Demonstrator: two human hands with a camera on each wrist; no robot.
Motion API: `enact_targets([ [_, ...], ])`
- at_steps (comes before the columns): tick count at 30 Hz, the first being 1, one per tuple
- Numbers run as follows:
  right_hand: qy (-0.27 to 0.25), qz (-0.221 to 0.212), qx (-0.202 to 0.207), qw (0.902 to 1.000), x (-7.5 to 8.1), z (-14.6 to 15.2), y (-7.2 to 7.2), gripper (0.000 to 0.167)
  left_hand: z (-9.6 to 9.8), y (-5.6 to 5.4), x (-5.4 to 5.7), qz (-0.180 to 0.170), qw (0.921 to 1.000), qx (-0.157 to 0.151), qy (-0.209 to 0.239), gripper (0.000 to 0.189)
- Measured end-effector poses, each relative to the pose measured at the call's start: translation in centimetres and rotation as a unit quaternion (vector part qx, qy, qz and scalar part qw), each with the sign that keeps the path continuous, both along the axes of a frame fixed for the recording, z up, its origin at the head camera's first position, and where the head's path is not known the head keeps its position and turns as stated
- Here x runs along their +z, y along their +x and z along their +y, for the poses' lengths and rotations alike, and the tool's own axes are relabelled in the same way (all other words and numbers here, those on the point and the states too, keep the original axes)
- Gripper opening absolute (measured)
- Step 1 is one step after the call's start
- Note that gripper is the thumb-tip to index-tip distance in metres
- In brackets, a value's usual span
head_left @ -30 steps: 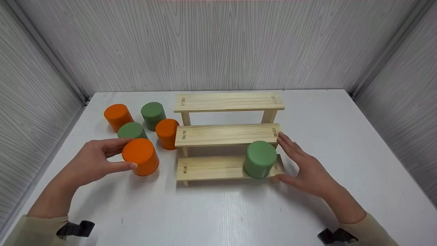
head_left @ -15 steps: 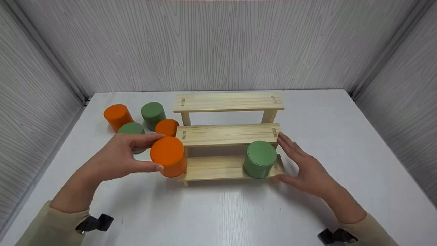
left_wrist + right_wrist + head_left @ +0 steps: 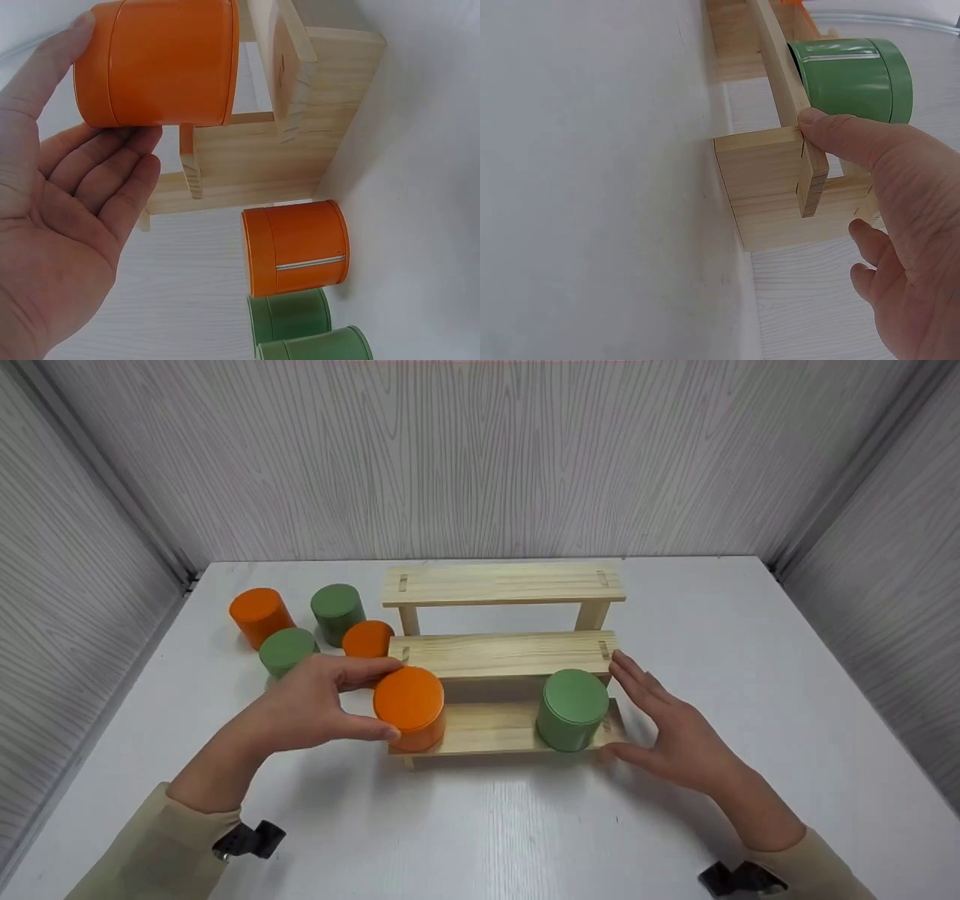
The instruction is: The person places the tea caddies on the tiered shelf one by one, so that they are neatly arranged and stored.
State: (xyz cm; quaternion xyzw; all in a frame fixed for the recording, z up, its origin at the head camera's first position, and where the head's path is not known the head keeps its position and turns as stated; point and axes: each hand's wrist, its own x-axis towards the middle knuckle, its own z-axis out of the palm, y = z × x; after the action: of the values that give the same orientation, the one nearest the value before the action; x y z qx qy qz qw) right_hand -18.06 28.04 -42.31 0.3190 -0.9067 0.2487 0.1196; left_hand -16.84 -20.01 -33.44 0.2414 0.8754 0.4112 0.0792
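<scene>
My left hand point(image 3: 316, 701) grips an orange lidded canister point(image 3: 410, 706) between thumb and fingers, upright at the left end of the lowest shelf of a wooden three-step rack point(image 3: 495, 727). In the left wrist view, the thumb lies on one side of this canister point(image 3: 165, 64) and the fingers on the other. A green canister point(image 3: 574, 709) stands on the right end of that same shelf. Beside it my right hand point(image 3: 675, 739) has its fingers extended along the rack's right end. The right wrist view shows its thumb point(image 3: 814, 120) on the lowest shelf's front edge.
Left of the rack, more canisters stand on the white table point(image 3: 525, 832): an orange one point(image 3: 260, 615) at the far left, two green ones, the nearer point(image 3: 287, 649) and the farther point(image 3: 337, 611), and another orange one point(image 3: 367, 637) by the middle shelf. Grey wood-grain panels point(image 3: 480, 457) enclose the table.
My left hand has carried the orange canister rightward from beside the rack to the left end of the lowest shelf. The right hand and the green canister beside it have stayed in place.
</scene>
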Motion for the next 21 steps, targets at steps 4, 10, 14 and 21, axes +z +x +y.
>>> enact_targets([
  [4, 0.002, -0.007, -0.002, 1.0, 0.1, 0.1, 0.0, 0.118, 0.6, -0.1, -0.3, 0.003, 0.9999, -0.014, 0.001, 0.078],
  [10, -0.002, -0.011, 0.0, 0.9999, -0.1, 0.1, 0.0, 0.117, 1.4, -0.3, -0.8, -0.011, 0.9998, -0.014, 0.001, 0.08],
  [14, -0.002, -0.018, -0.002, 0.9998, 0.0, 0.1, 0.1, 0.117, 1.7, -0.3, -1.1, -0.008, 0.9998, -0.018, 0.003, 0.08],
  [21, -0.01, -0.001, 0.013, 0.9999, -0.1, 0.1, -0.1, 0.117, 2.0, -0.4, -1.3, -0.01, 0.9997, -0.02, 0.005, 0.078],
])
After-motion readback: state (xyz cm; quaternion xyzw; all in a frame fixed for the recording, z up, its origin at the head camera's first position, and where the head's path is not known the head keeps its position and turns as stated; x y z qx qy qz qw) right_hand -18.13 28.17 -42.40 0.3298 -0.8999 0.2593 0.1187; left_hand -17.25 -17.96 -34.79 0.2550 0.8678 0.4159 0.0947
